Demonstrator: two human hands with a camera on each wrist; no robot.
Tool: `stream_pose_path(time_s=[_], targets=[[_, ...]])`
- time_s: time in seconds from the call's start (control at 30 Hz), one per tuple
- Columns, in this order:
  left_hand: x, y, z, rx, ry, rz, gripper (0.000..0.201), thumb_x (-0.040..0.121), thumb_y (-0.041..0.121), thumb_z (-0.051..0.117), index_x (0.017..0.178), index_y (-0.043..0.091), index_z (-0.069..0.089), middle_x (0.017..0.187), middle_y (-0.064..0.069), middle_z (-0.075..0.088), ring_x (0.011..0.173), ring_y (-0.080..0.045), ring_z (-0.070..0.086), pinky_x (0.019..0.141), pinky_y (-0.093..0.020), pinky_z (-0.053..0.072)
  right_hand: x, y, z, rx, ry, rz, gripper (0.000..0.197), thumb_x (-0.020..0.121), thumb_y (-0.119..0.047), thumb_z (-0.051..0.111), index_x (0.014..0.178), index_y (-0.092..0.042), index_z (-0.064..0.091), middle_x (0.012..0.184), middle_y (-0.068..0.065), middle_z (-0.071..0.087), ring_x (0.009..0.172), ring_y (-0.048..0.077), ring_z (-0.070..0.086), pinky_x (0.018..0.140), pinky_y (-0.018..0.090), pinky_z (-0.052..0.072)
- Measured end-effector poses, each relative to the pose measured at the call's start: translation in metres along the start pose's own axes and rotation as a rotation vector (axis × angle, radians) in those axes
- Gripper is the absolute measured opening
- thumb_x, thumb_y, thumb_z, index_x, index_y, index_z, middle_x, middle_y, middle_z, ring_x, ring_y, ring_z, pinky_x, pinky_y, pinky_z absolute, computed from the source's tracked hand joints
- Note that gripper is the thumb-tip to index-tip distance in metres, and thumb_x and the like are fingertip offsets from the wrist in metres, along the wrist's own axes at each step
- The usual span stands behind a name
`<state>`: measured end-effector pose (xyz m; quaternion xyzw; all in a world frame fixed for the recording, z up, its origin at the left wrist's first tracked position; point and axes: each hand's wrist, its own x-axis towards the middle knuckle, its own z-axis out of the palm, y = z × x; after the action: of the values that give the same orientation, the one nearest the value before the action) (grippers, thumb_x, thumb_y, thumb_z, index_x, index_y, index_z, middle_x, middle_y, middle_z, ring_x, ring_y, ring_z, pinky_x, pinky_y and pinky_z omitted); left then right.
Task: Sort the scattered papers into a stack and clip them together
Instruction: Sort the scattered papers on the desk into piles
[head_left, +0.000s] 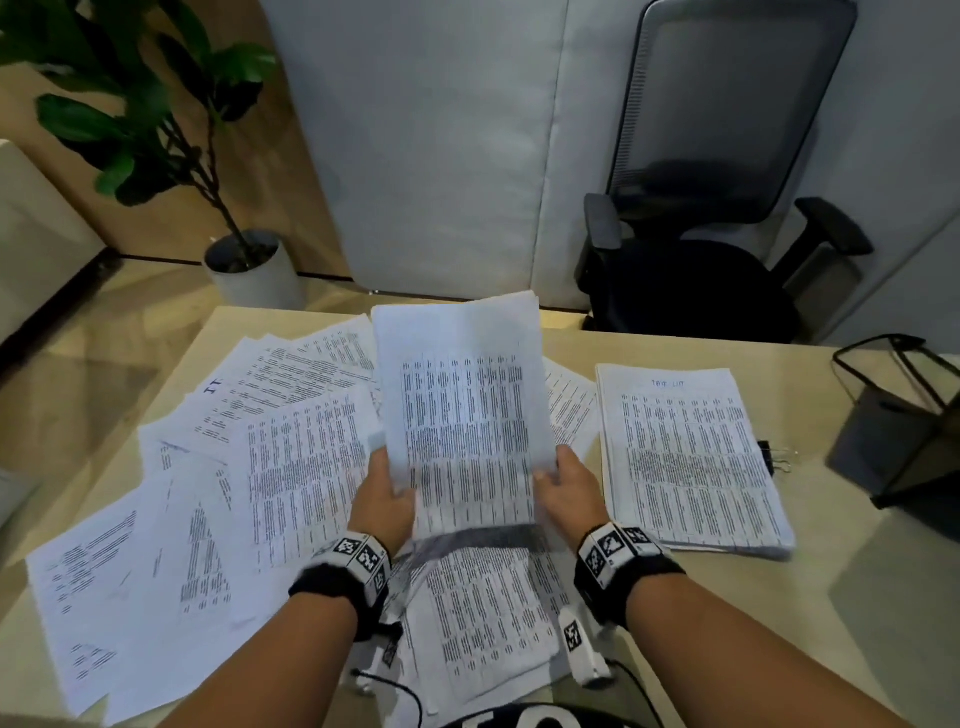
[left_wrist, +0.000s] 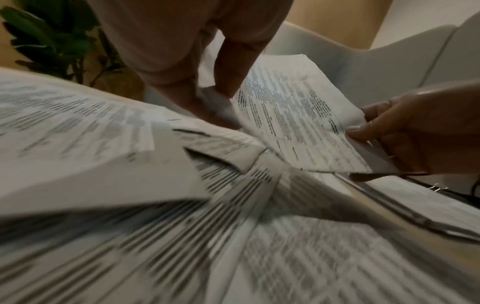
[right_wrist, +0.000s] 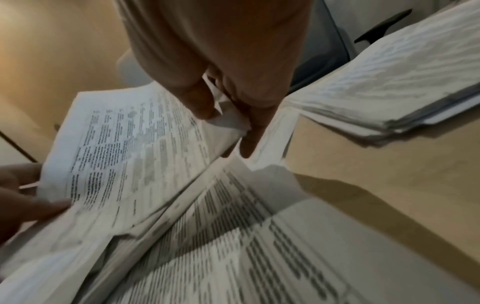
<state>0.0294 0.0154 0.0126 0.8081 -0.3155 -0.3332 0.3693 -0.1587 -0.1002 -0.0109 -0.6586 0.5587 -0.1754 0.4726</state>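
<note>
- Head view: left hand (head_left: 383, 500) and right hand (head_left: 563, 493) hold a small sheaf of printed sheets (head_left: 462, 410) up off the desk (head_left: 810, 603), one hand at each lower side edge, fingers curled round the paper with thumbs on the front.
- Neat stack (head_left: 691, 457) lies on the desk to the right; a black binder clip (head_left: 768, 457) sits just beside its right edge, not yet used.
- Scattered papers (head_left: 208, 493) cover the left and middle of the desk, overlapping at odd angles; many remain, so I judge the sort far from done.
- Left wrist view: the sheaf's lower left corner looks crumpled at the fingers (left_wrist: 228, 67).
- Risk: the sheaf is gripped only near its bottom, top edge free. It could flop backward or fan apart, and loose inner sheets could slide out.
- Risk: the pinched corners could crease further, so the edges would not square with the stack.
- Risk: setting the sheaf down carelessly could skew the neat stack or nudge the clip toward the desk edge.
- Risk: the wrist-strap cable (head_left: 395, 686) near the front edge could drag sheets lying under the forearms.
</note>
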Motion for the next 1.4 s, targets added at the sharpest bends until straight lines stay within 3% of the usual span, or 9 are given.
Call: stream_pose_path(time_s=[0.1, 0.27, 0.37, 0.53, 0.63, 0.83, 1.03, 1.2, 1.4], targets=[[0.007, 0.026, 0.015, 0.033, -0.034, 0.099, 0.067, 0.094, 0.005, 0.051, 0.15, 0.022, 0.019, 0.146, -0.002, 0.04, 0.13, -0.02, 0.043, 0.104, -0.032, 0.035, 0.009, 0.008, -0.023, -0.075, 0.133, 0.017, 0.008, 0.099, -0.014, 0.046, 0.106, -0.016, 0.049, 0.083, 0.006, 0.061, 0.066, 0.018, 0.058, 0.053, 0.029, 0.049], [0.007, 0.05, 0.068, 0.066, -0.12, 0.149, 0.057, 0.091, 0.014, 0.06, 0.141, 0.028, 0.035, 0.12, -0.002, 0.054, 0.092, -0.02, 0.062, 0.073, -0.031, 0.056, 0.006, 0.045, -0.075, -0.068, 0.303, 0.158, 0.02, 0.098, -0.008, 0.044, 0.114, -0.016, 0.05, 0.09, 0.01, 0.062, 0.07, 0.024, 0.06, 0.052, 0.031, 0.051], [0.007, 0.055, 0.107, 0.159, -0.261, 0.177, 0.04, 0.086, 0.007, 0.059, 0.123, 0.023, 0.058, 0.124, -0.003, 0.06, 0.083, -0.024, 0.068, 0.075, -0.037, 0.059, 0.0, 0.071, -0.105, -0.07, 0.374, 0.222, 0.026, 0.097, -0.007, 0.043, 0.122, -0.014, 0.049, 0.089, 0.01, 0.059, 0.075, 0.026, 0.057, 0.063, 0.032, 0.047], [0.0, 0.073, 0.164, 0.253, -0.396, 0.256, 0.054, 0.079, 0.0, 0.056, 0.129, 0.02, 0.057, 0.132, -0.001, 0.056, 0.101, -0.029, 0.065, 0.091, -0.04, 0.054, -0.008, 0.101, -0.151, -0.074, 0.43, 0.301, 0.037, 0.097, -0.001, 0.041, 0.132, -0.012, 0.046, 0.106, 0.015, 0.06, 0.087, 0.023, 0.05, 0.073, 0.024, 0.034], [0.003, 0.079, 0.19, 0.316, -0.422, 0.277, 0.056, 0.08, -0.001, 0.057, 0.132, 0.019, 0.055, 0.133, -0.001, 0.054, 0.108, -0.023, 0.06, 0.097, -0.036, 0.05, -0.004, 0.114, -0.171, -0.077, 0.431, 0.311, 0.043, 0.095, 0.002, 0.041, 0.135, -0.013, 0.046, 0.116, 0.018, 0.062, 0.102, 0.03, 0.059, 0.077, 0.024, 0.037], [0.015, 0.081, 0.221, 0.424, -0.443, 0.297, 0.058, 0.081, 0.004, 0.062, 0.136, 0.02, 0.051, 0.132, -0.004, 0.05, 0.118, -0.021, 0.052, 0.103, -0.029, 0.043, 0.014, 0.142, -0.184, -0.144, 0.453, 0.246, 0.046, 0.085, 0.003, 0.043, 0.126, -0.014, 0.052, 0.106, 0.011, 0.062, 0.095, 0.029, 0.062, 0.077, 0.033, 0.05], [0.024, 0.075, 0.233, 0.522, -0.469, 0.283, 0.061, 0.077, 0.015, 0.067, 0.135, 0.021, 0.052, 0.128, -0.01, 0.047, 0.115, -0.024, 0.052, 0.098, -0.029, 0.042, 0.018, 0.143, -0.189, -0.44, 0.443, 0.242, 0.046, 0.091, -0.005, 0.047, 0.136, -0.015, 0.045, 0.126, 0.009, 0.048, 0.108, 0.031, 0.053, 0.081, 0.039, 0.047], [0.026, 0.07, 0.236, 0.51, -0.441, 0.258, 0.057, 0.075, 0.02, 0.072, 0.129, 0.025, 0.056, 0.125, -0.006, 0.038, 0.098, -0.021, 0.056, 0.091, -0.029, 0.049, 0.012, 0.138, -0.183, -0.588, 0.523, 0.156, 0.059, 0.076, 0.002, 0.054, 0.132, -0.018, 0.05, 0.13, 0.006, 0.047, 0.117, 0.03, 0.041, 0.095, 0.046, 0.036], [0.028, 0.067, 0.227, 0.461, -0.369, 0.26, 0.044, 0.083, 0.018, 0.066, 0.127, 0.023, 0.058, 0.128, -0.007, 0.036, 0.102, -0.02, 0.056, 0.089, -0.021, 0.045, 0.015, 0.122, -0.16, -0.567, 0.39, -0.029, 0.045, 0.08, 0.002, 0.058, 0.12, -0.017, 0.063, 0.118, 0.005, 0.056, 0.111, 0.028, 0.048, 0.09, 0.04, 0.037]])
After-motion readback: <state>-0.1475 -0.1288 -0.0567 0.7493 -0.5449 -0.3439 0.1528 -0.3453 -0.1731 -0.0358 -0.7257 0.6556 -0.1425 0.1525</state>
